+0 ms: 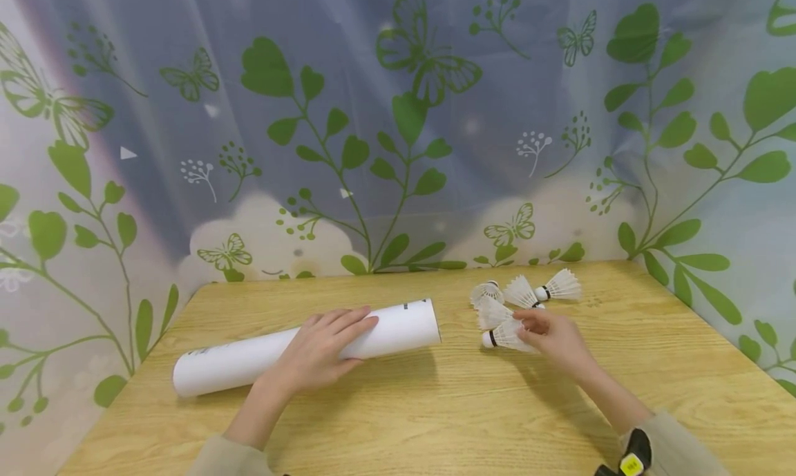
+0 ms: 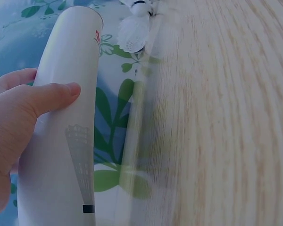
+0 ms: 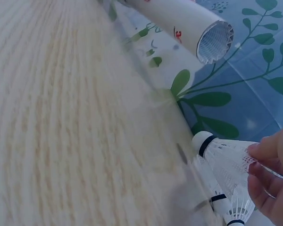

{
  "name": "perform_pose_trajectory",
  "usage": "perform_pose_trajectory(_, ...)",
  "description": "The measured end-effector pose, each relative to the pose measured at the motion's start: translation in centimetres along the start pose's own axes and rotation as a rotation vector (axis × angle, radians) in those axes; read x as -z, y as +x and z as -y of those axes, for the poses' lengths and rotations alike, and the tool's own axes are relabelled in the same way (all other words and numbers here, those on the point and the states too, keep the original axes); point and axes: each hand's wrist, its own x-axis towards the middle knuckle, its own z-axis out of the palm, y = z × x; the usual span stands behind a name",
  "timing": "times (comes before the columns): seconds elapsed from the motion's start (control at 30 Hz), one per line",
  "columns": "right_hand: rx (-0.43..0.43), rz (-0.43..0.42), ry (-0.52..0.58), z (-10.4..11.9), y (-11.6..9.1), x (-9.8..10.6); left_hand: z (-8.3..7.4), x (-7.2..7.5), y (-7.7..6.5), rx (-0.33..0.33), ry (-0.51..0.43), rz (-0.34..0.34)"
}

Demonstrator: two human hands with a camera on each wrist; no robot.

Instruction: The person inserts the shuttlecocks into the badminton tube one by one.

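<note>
My left hand (image 1: 318, 348) grips a white shuttlecock tube (image 1: 239, 362) lying slantwise on the wooden table, fingers over its top and thumb along the near side. A printed shuttlecock picture shows on the tube (image 2: 52, 155) in the left wrist view. Its right end is open in the right wrist view, with a jagged feathery edge inside. My right hand (image 1: 557, 339) pinches the feather skirt of a white shuttlecock (image 3: 221, 153) between thumb and fingers. That shuttlecock's cork points left, toward the tube. Several other shuttlecocks (image 1: 521, 291) lie loose just behind it.
The wooden table (image 1: 398, 421) runs back to a hanging curtain (image 1: 348, 117) printed with green leaves and butterflies, which also rises at both sides. One shuttlecock (image 1: 562, 284) lies farthest right in the group, near the table's back edge.
</note>
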Motion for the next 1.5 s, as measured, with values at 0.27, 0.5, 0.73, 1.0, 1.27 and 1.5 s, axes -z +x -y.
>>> perform_pose_trajectory(0.27, 0.018, -0.053, 0.096, 1.9, 0.4, -0.1, 0.1, -0.1, 0.0, -0.013, 0.017, -0.011)
perform_pose_trajectory(0.5, 0.096, -0.087, 0.215, 3.9, 0.6, -1.2, 0.0, 0.1, 0.1, -0.005, 0.004, -0.002)
perform_pose_trajectory(0.73, 0.155, -0.079, 0.257, 5.3, 0.8, -2.6, -0.1, -0.1, 0.2, 0.000, 0.000, 0.000)
perform_pose_trajectory(1.0, 0.159, -0.103, 0.317, 6.0, 0.8, -4.5, -0.1, -0.2, 0.2, -0.004, 0.005, 0.002)
perform_pose_trajectory(1.27, 0.094, -0.109, 0.424, 6.5, 0.8, -6.1, -0.3, -0.4, 0.2, -0.006, 0.000, 0.007)
perform_pose_trajectory(1.5, 0.232, -0.220, 0.280, 6.1, 0.8, -6.4, -0.3, -0.3, 0.3, -0.009, 0.008, -0.004)
